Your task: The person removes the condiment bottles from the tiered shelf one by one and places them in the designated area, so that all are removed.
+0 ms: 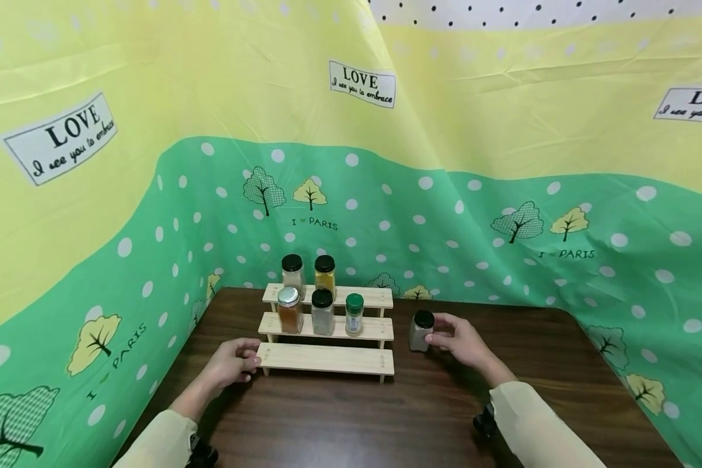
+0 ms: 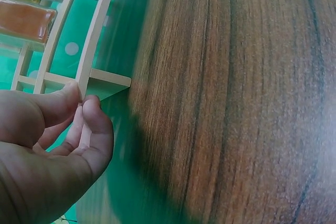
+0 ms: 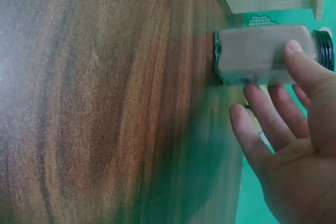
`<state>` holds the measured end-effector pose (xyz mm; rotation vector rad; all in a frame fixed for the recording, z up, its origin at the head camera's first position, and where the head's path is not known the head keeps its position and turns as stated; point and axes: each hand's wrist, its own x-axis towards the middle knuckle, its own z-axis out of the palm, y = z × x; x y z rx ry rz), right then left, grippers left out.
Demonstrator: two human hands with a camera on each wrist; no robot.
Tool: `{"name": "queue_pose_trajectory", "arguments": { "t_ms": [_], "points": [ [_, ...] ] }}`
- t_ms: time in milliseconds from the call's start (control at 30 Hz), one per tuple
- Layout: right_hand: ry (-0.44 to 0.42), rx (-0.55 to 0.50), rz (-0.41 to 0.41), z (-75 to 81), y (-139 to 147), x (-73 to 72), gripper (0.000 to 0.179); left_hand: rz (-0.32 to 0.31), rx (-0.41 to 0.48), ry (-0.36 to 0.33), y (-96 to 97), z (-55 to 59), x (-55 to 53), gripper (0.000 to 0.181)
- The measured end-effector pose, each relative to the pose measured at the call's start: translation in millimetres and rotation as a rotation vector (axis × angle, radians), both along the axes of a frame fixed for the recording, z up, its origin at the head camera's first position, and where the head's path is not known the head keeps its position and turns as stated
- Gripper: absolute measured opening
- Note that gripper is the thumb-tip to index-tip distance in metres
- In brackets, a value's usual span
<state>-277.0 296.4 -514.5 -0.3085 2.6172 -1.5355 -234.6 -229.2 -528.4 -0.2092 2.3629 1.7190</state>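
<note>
A three-step wooden spice rack point(image 1: 327, 358) stands on the table, its lowest step bare. My left hand point(image 1: 232, 361) pinches the left end of that step between thumb and fingers, seen close up in the left wrist view. To the right of the rack, my right hand point(image 1: 459, 339) holds a black-capped spice jar point(image 1: 420, 333) upright. Its thumb lies along the glass in the right wrist view, and greyish-brown powder fills the jar point(image 3: 257, 53). The jar's base is right at the tabletop.
The middle step carries a silver-capped jar point(image 1: 290, 312), a black-capped jar point(image 1: 322, 313) and a green-capped jar point(image 1: 353, 316). Two black-capped jars, one pale point(image 1: 293, 273) and one yellow point(image 1: 324, 273), stand on the top step. A printed curtain point(image 1: 444, 214) hangs around the brown table point(image 1: 351, 422).
</note>
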Motion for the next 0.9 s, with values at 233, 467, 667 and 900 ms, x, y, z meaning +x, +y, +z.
{"name": "queue_pose_trajectory", "arguments": {
  "t_ms": [233, 467, 667, 900],
  "points": [
    [0.024, 0.066, 0.011, 3.4, 1, 0.6, 0.055, -0.016, 0.003, 0.038, -0.3, -2.1, -0.7, 0.045],
    [0.060, 0.176, 0.049, 18.6, 1, 1.8, 0.056, -0.020, -0.034, 0.063, -4.4, -2.8, -0.5, 0.044],
    [0.115, 0.276, 0.062, 41.7, 2, -0.1, 0.059, -0.034, -0.062, 0.073, -7.3, -0.7, -1.7, 0.043],
    [0.141, 0.318, 0.070, 71.8, -13, -6.6, 0.060, -0.095, -0.038, 0.044, -11.4, 2.0, -3.9, 0.049]
  ]
}}
